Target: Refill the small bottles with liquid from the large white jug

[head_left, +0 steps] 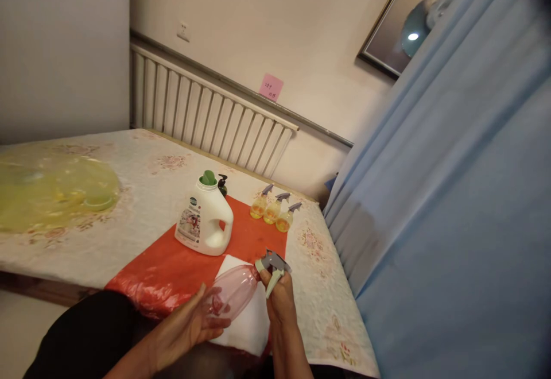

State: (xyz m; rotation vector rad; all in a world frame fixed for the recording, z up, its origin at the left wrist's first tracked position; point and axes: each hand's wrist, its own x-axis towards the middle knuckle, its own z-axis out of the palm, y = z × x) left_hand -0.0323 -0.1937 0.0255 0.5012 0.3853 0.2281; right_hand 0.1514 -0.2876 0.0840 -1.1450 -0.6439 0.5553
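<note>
A clear pink spray bottle [238, 292] with a grey and pale green trigger head is tilted on its side in front of me, its base toward the left. My right hand [282, 296] grips it around the neck, just below the trigger head. My left hand [198, 317] cups the bottle's base, thumb above and fingers underneath. Beneath the bottle lies a folded white cloth [252, 333] on a shiny red sheet [150, 270]. Just beyond stands a large white jug [204, 224] with a green top. The bottle looks see-through, with no liquid that I can make out.
Three small spray bottles with yellow liquid [272, 212] stand in a row at the back right. A dark pump bottle [222, 185] is partly hidden behind the jug. A yellow transparent bulging object [55, 186] lies at left on the floral-covered table [167, 163]. A blue curtain [451, 195] hangs right.
</note>
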